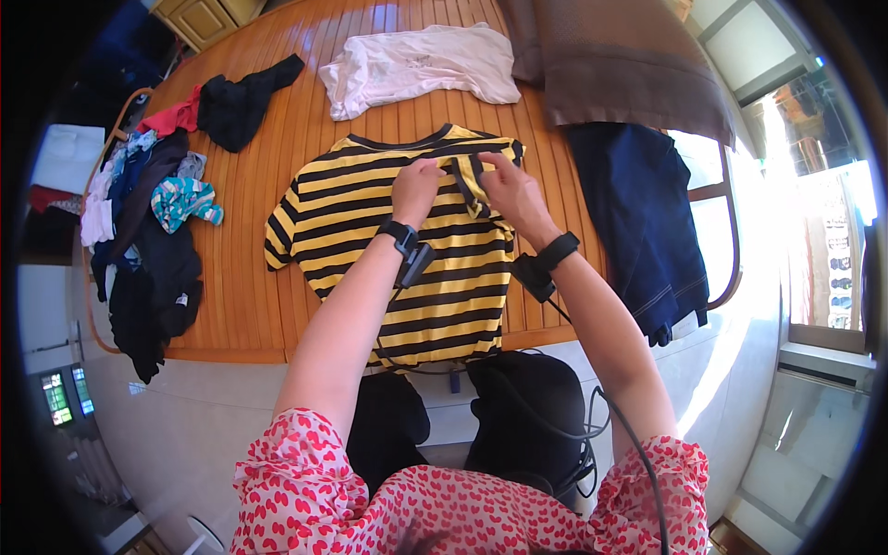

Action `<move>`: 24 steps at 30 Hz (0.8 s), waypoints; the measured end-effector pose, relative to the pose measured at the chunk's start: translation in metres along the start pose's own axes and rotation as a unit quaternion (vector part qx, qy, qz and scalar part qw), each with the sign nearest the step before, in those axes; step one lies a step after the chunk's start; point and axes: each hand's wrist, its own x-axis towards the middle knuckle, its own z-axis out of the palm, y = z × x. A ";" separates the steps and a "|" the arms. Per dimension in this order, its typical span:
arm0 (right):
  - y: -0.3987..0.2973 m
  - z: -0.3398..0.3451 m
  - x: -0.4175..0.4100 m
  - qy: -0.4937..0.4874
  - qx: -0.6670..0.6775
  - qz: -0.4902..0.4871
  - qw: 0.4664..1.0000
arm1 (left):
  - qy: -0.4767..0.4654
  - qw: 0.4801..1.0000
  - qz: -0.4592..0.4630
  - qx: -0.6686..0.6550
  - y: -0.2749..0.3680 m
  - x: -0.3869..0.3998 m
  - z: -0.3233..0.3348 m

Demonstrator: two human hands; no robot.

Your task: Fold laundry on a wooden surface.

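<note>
A yellow-and-black striped T-shirt (409, 257) lies spread in front of me, its dark neckline at the far side and its hem at the near table edge. My left hand (416, 193) is closed over the shirt's upper middle, fingertips pinching the fabric. On the right, my right hand (517, 194) grips the right sleeve (470, 182), which is turned inward over the shirt body. The sleeve's dark-edged opening shows between both hands. The left sleeve (279, 232) lies flat, pointing outward. Part of the shirt is hidden beneath my forearms.
The slatted wooden surface (239, 277) carries a pile of mixed clothes (149, 229) at left and a black garment (239, 104) farther back. A pale pink shirt (423, 69) lies beyond; dark blue trousers (638, 222) and a brown cloth (624, 69) are at right. Black cables (596, 430) trail by my right arm.
</note>
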 end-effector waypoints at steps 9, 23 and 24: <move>0.014 0.030 -0.014 -0.101 -0.351 -0.066 0.928 | 0.040 0.910 -0.284 -0.299 -0.001 -0.045 -0.065; -0.092 0.149 -0.017 -0.194 -0.165 -0.228 0.940 | 0.279 0.763 -0.433 -0.391 -0.083 -0.074 -0.216; -0.095 0.158 -0.018 -0.206 -0.168 -0.226 0.937 | 0.307 0.703 -0.485 -0.419 -0.061 -0.073 -0.215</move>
